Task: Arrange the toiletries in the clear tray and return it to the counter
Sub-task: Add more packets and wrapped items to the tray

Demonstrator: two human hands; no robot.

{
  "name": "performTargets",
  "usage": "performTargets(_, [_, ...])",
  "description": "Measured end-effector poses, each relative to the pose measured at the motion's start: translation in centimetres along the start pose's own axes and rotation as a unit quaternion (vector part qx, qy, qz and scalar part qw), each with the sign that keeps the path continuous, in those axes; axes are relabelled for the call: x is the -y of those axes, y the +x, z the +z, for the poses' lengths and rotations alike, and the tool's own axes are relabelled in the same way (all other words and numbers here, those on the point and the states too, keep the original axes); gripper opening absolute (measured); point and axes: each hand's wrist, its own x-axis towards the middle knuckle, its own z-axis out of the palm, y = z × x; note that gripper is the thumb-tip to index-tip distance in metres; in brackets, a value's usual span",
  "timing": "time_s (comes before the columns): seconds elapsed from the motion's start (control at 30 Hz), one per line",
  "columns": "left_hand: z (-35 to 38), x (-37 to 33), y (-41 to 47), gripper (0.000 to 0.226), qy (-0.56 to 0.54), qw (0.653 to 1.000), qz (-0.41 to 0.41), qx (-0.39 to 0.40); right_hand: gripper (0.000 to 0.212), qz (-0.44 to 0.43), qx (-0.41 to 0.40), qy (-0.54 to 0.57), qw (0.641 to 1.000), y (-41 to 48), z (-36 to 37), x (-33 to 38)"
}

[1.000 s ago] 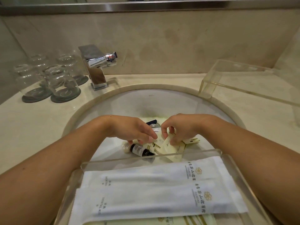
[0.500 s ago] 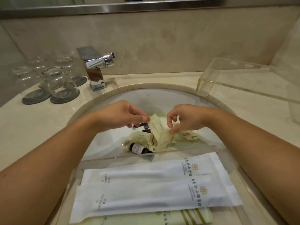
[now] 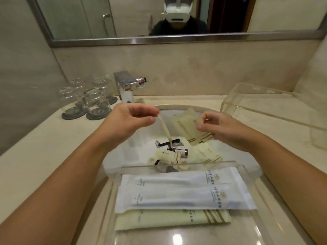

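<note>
A clear tray (image 3: 178, 167) sits over the near rim of the sink and holds two white dental-kit packets (image 3: 180, 190) on top of a cream packet (image 3: 169, 221). Above the basin my left hand (image 3: 129, 121) pinches a thin cream sachet (image 3: 165, 128) that hangs down edge-on. My right hand (image 3: 219, 127) pinches a flat cream packet (image 3: 187, 125) held up beside it. In the sink bottom lie a razor (image 3: 167, 143), small bottles (image 3: 163, 167) and more cream sachets (image 3: 208, 152).
A chrome faucet (image 3: 126, 87) stands behind the sink (image 3: 138, 145). Upturned glasses (image 3: 88, 98) on dark coasters stand at the left. A second clear acrylic stand (image 3: 272, 106) sits on the counter at the right. A mirror (image 3: 159, 16) runs along the wall.
Both hands have lifted out of the sink bottom, each raising a cream packet. The view has tilted up, so the mirror now shows.
</note>
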Motion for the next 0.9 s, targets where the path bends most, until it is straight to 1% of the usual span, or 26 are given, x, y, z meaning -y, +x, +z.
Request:
performTargets(0.07, [-0.1,-1.2,-1.1,0.023,-0.01,0.999,0.027,-0.031,0.009,-0.003,-0.018,0.041,0.999,-0.7,0.3,1.0])
performTargets(0.17, [0.0,-2.9,-3.0,0.023,-0.006,0.997,0.06,-0.054,0.01,-0.026,-0.041,0.054,0.997,-1.7,0.8,2.2])
performTargets(0.3, [0.2,-4.6,-6.0,0.019,0.034,0.993,0.094,-0.069,0.011,-0.059,-0.06,0.074,0.994,-3.2,1.3,3.5])
performTargets(0.4, [0.3,-5.8,-8.4,0.016,0.088,0.985,0.127,-0.078,0.012,-0.082,-0.053,0.075,0.992,-4.3,1.9,4.0])
performTargets(0.53, [0.1,-6.8,-10.6,0.008,0.127,0.977,0.157,-0.075,0.017,-0.098,-0.034,0.057,0.993,-5.5,2.9,4.5])
performTargets(0.63, [0.2,-7.5,-12.3,0.009,0.144,0.976,0.158,-0.053,0.018,-0.106,-0.024,0.048,0.993,-6.0,3.5,4.9])
performTargets(0.73, [0.3,-7.8,-14.1,0.008,0.124,0.981,0.141,-0.04,0.02,-0.11,-0.014,0.019,0.994,-6.4,3.8,5.2])
performTargets(0.83, [0.3,-7.4,-15.7,0.009,0.145,0.979,0.13,-0.051,0.027,-0.122,0.011,-0.013,0.992,-6.8,4.2,5.6])
performTargets(0.9, [0.2,-6.8,-16.5,0.012,0.157,0.979,0.112,-0.06,0.022,-0.134,0.04,-0.038,0.989,-7.2,4.4,5.9])
